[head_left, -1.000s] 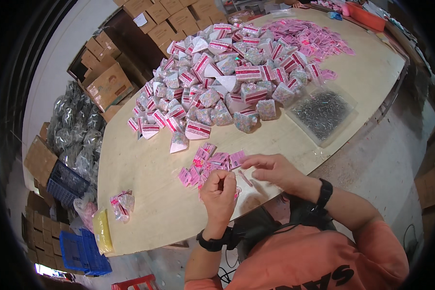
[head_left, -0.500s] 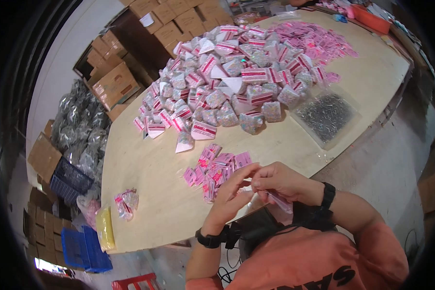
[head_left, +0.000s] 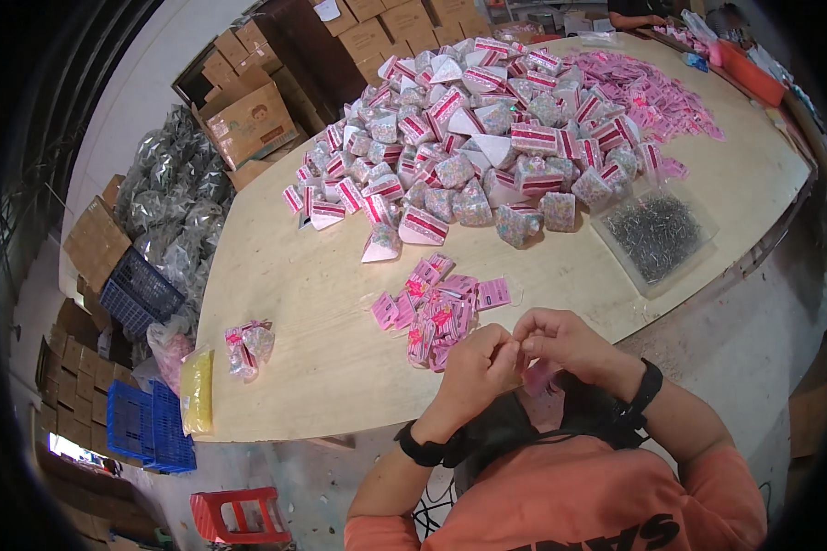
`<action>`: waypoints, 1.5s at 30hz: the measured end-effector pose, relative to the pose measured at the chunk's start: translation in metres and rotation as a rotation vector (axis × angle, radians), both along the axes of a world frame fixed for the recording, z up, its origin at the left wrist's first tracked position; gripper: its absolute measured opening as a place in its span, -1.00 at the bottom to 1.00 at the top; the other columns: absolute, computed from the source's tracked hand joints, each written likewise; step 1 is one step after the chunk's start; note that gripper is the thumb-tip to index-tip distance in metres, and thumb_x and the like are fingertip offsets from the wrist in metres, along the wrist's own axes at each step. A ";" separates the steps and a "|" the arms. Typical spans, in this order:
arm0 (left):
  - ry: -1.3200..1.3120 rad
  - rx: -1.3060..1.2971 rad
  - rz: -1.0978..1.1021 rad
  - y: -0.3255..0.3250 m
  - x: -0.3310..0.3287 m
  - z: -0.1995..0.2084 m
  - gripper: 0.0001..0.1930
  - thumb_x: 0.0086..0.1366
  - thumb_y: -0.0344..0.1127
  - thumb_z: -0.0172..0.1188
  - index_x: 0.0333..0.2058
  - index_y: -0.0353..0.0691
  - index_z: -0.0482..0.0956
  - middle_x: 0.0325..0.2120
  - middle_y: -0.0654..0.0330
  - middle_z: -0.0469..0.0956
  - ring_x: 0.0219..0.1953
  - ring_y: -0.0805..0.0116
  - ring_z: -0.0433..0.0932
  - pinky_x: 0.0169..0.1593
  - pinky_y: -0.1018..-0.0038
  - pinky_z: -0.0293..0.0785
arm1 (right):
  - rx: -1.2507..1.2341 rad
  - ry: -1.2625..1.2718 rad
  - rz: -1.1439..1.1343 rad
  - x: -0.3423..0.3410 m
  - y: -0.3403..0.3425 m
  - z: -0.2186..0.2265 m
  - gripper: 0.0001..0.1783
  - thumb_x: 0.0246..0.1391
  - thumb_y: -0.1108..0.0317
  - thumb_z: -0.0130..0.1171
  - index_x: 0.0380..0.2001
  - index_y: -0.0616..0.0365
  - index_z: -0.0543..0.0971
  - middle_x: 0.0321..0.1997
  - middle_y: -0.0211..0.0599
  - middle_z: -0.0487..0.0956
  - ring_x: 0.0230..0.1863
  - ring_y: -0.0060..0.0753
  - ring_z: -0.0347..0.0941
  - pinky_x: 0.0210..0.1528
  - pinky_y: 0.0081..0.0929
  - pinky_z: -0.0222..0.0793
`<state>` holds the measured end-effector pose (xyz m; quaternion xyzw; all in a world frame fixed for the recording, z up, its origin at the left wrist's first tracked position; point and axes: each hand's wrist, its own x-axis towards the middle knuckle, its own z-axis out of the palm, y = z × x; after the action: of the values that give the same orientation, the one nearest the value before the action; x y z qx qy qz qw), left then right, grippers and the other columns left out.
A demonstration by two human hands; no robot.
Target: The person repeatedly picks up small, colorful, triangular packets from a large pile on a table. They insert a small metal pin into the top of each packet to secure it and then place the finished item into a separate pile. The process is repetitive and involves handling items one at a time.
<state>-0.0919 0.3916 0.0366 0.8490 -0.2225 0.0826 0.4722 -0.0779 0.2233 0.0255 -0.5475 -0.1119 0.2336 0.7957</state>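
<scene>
My left hand [head_left: 473, 375] and my right hand [head_left: 570, 349] meet in front of my chest at the table's near edge, thumbs and fingertips pinched together. A pink card [head_left: 540, 377] hangs just below the fingers of my right hand, partly covered by them. Whatever is pinched in my left fingertips is too small to make out. Just beyond my left hand lies a loose pile of pink printed cards [head_left: 441, 317]. Farther back rises a big heap of wrapped, cake-slice-shaped pieces [head_left: 487, 138] in white, pink and glittery colours.
A shallow clear tray of small metal pieces [head_left: 654, 237] sits at the table's right. More pink cards [head_left: 652, 96] spread behind it. On the left are a small clear-bagged bundle [head_left: 248, 349] and a yellow packet [head_left: 197, 393]. Blue crates [head_left: 150, 424] and a red stool [head_left: 239, 515] stand on the floor.
My left fingers have closed from a looser, spread pose into a pinch against the right fingertips. The card under my right hand now hangs lower and straighter. The whole view has shifted slightly.
</scene>
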 end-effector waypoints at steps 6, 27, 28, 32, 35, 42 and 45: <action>0.450 -0.315 -0.012 -0.001 0.006 -0.004 -0.85 0.23 -0.36 0.06 -0.51 -0.26 0.41 -0.71 0.39 0.31 -0.65 0.65 0.26 -0.57 0.67 0.17 | -0.497 -0.340 -0.098 -0.012 0.000 0.030 -0.87 -0.03 0.48 0.07 -0.36 0.20 0.39 -0.65 -0.41 0.37 -0.57 -0.51 0.36 -0.51 -0.50 0.24; 0.469 -0.399 0.025 -0.027 0.055 0.012 -0.93 0.18 -0.37 0.06 -0.43 -0.23 0.41 -0.63 0.33 0.39 -0.58 0.60 0.36 -0.50 0.68 0.25 | -0.524 -0.517 -0.407 0.006 -0.044 0.001 -0.92 -0.01 0.44 0.10 -0.43 0.23 0.49 -0.60 -0.35 0.45 -0.56 -0.50 0.39 -0.51 -0.55 0.29; 0.451 -0.383 0.057 -0.029 0.069 0.015 -0.92 0.17 -0.37 0.07 -0.41 -0.23 0.41 -0.58 0.32 0.40 -0.55 0.59 0.37 -0.47 0.66 0.28 | -0.480 -0.398 -0.406 0.009 -0.050 -0.003 -0.92 0.00 0.45 0.10 -0.43 0.24 0.49 -0.63 -0.40 0.43 -0.58 -0.59 0.37 -0.54 -0.59 0.27; 0.409 -0.317 0.177 -0.042 0.129 0.009 -0.72 0.08 -0.34 0.16 -0.23 -0.30 0.40 -0.38 0.21 0.44 -0.38 0.51 0.43 -0.32 0.56 0.38 | -0.254 -0.039 -0.432 0.024 -0.068 -0.020 -0.91 0.04 0.43 0.10 -0.45 0.23 0.51 -0.67 -0.49 0.40 -0.65 -0.75 0.25 -0.62 -0.74 0.14; 0.120 0.026 0.309 -0.044 0.175 -0.033 -0.48 -0.02 -0.30 0.23 -0.07 -0.38 0.32 -0.23 0.10 0.43 -0.24 0.37 0.44 -0.15 0.41 0.39 | -0.182 0.144 -0.405 0.028 -0.079 -0.036 -0.91 0.04 0.41 0.11 -0.43 0.21 0.50 -0.68 -0.48 0.39 -0.71 -0.76 0.18 -0.68 -0.75 0.05; 0.085 0.122 0.300 -0.062 0.198 -0.054 -0.42 -0.13 -0.24 0.29 -0.12 -0.40 0.33 -0.17 -0.16 0.43 -0.10 -0.05 0.44 -0.03 0.23 0.33 | -0.073 0.132 -0.345 0.029 -0.086 -0.043 -0.88 0.05 0.37 0.13 -0.42 0.21 0.50 -0.68 -0.49 0.38 -0.70 -0.77 0.16 -0.68 -0.76 0.02; 0.143 0.277 0.368 -0.062 0.194 -0.047 -0.44 -0.08 -0.34 0.28 -0.07 -0.35 0.31 -0.27 0.09 0.47 -0.32 0.29 0.51 -0.24 0.45 0.45 | -0.061 0.130 -0.341 0.028 -0.088 -0.042 -0.89 0.05 0.38 0.12 -0.41 0.21 0.49 -0.67 -0.50 0.38 -0.68 -0.76 0.17 -0.67 -0.76 0.03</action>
<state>0.1017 0.3298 -0.0106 0.9355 -0.0393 0.0756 0.3430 -0.0497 0.1353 -0.0170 -0.5661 0.0413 0.1336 0.8124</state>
